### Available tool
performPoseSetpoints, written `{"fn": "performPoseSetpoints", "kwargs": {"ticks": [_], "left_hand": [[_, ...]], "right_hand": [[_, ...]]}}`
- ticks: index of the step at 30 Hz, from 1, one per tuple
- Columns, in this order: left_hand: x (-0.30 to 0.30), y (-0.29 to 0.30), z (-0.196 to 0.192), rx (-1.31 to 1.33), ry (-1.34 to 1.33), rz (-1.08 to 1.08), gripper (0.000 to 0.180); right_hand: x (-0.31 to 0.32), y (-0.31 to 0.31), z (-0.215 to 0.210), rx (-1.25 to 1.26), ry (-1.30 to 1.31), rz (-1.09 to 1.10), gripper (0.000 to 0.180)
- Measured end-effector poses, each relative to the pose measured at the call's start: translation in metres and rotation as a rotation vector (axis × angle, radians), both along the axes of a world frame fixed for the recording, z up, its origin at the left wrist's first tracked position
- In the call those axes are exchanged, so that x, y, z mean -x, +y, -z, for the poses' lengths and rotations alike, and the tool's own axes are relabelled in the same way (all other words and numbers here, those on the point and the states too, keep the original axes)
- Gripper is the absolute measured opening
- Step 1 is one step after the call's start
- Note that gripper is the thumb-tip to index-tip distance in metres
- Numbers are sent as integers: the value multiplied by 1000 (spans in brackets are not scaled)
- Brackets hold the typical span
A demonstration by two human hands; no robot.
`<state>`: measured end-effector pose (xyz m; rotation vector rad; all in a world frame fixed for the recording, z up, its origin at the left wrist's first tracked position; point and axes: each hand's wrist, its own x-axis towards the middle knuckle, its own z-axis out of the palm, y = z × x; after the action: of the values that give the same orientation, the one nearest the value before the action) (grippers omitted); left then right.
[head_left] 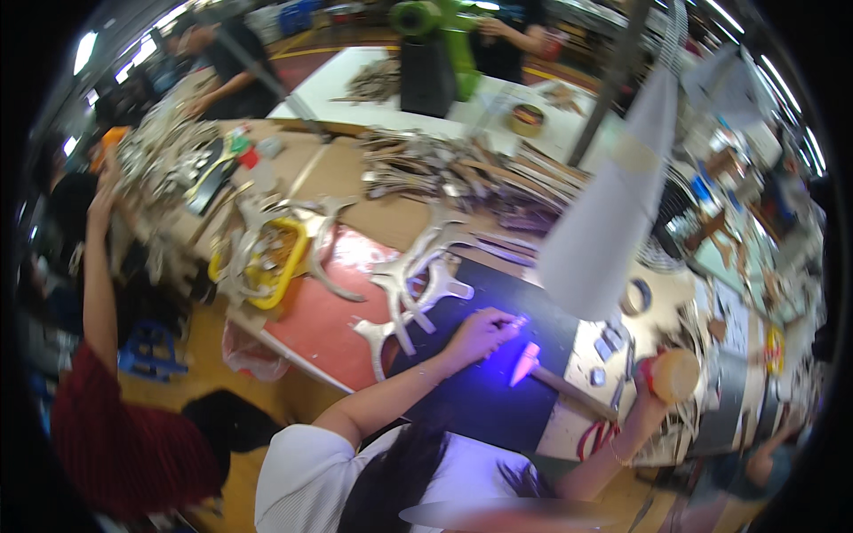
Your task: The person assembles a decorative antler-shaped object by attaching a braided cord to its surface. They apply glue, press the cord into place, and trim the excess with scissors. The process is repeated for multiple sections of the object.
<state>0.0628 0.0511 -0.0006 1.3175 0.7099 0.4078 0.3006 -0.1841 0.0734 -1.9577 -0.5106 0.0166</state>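
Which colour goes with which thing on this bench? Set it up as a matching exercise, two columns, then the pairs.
Things
1. tray holding pale antler-shaped pieces
2. mat under the left hand
3. handles of the pliers near the bench's front edge
4. round thing gripped by the right hand

Colours
A. tan
B. red
C. yellow
D. dark, near black

Pairs: 1-C; 2-D; 3-B; 4-A
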Motion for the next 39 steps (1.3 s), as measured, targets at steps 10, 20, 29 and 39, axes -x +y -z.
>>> {"fn": "performPoseSetpoints", "kwargs": {"ticks": [10, 20, 29, 39], "left_hand": [[-6, -11, 12, -595, -21, 3, 27], [-7, -11, 11, -604, 39, 58, 28], [-7, -11, 18, -670, -3, 43, 29], [-10, -10, 18, -554, 1, 56, 30]], "right_hand": [[11, 32, 12, -235, 3, -200, 70], [19, 27, 4, -293, -21, -154, 69], [35, 52, -12, -479, -31, -270, 73], [49, 46, -17, -415, -97, -466, 89]]}}
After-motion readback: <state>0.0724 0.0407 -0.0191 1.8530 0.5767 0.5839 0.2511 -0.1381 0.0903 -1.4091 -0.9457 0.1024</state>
